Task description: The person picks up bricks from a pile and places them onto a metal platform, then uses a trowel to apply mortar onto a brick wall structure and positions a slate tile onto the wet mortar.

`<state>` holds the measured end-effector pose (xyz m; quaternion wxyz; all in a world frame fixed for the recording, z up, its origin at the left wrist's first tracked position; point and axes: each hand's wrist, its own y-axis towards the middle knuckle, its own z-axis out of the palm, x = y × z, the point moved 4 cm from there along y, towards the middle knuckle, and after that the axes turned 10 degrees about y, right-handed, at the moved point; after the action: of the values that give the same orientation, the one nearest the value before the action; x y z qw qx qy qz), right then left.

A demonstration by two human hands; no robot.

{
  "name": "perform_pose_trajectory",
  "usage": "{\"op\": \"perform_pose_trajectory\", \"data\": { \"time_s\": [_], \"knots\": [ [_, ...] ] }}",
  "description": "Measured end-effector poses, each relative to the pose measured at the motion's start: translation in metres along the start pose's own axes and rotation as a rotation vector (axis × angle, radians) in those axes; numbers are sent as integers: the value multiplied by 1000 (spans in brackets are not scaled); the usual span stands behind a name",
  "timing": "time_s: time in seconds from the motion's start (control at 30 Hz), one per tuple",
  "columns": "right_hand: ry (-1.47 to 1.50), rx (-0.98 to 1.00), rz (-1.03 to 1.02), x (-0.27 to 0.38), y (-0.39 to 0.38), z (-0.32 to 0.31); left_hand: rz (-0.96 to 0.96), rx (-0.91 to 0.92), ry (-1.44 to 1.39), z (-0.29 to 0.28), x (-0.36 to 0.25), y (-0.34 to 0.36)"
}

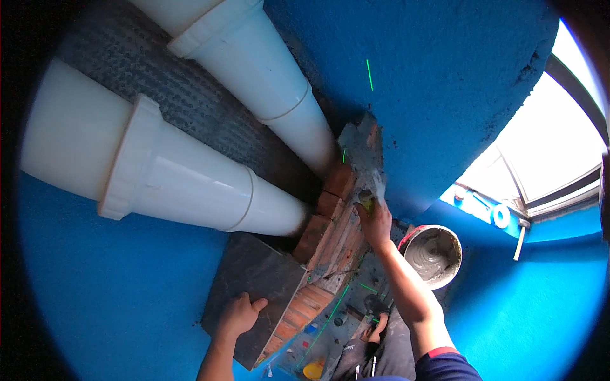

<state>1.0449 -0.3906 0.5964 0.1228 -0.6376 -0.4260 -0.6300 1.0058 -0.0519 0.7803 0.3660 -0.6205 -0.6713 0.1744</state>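
Note:
My left hand (243, 312) rests on the face of a dark grey tile (254, 267), thumb apart and other fingers partly curled. The tile stands against the left part of a brick structure (321, 240) around the white pipes' lower ends. My right hand (377, 219) is closed on a small tool with a yellow-green part (366, 204), at the mortar-smeared upper part of the brickwork (362, 146); the tool's exact shape is unclear. A bucket of grey mortar (432, 254) stands just right of my right forearm.
Two thick white pipes (178, 171) slant across the upper left, between blue walls (432, 95). On the sill at the right window lie a white roll (501, 216) and a hammer-like tool (520, 241). Below, another person's hand (381, 322) shows among tools and debris on the floor.

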Motion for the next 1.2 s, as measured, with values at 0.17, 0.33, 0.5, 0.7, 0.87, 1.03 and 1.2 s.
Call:
{"op": "perform_pose_trajectory", "data": {
  "time_s": [0.17, 0.33, 0.5, 0.7, 0.87, 1.03, 1.2],
  "knots": [
    [-102, 30, -98, -39, -27, 20, 3, 15, 46, 1, 1, 3],
    [-117, 79, 73, -76, -62, 12, 39, -33, 11, 4, 7, 15],
    [-172, -25, 357, -89, -147, -55, 87, -60, 97, -5, -13, 10],
    [-339, 36, 879, -127, -229, -141, 80, -147, -22, 12, 15, 46],
    [-554, 221, 755, -233, -261, -194, 41, -92, -58, -7, -17, 42],
    [-641, 585, 901, -331, -232, -196, 97, -64, 27, -5, 2, 44],
    [38, 336, 1413, -359, -173, -169, -103, -51, 11, -24, -4, 14]
  ]
}}
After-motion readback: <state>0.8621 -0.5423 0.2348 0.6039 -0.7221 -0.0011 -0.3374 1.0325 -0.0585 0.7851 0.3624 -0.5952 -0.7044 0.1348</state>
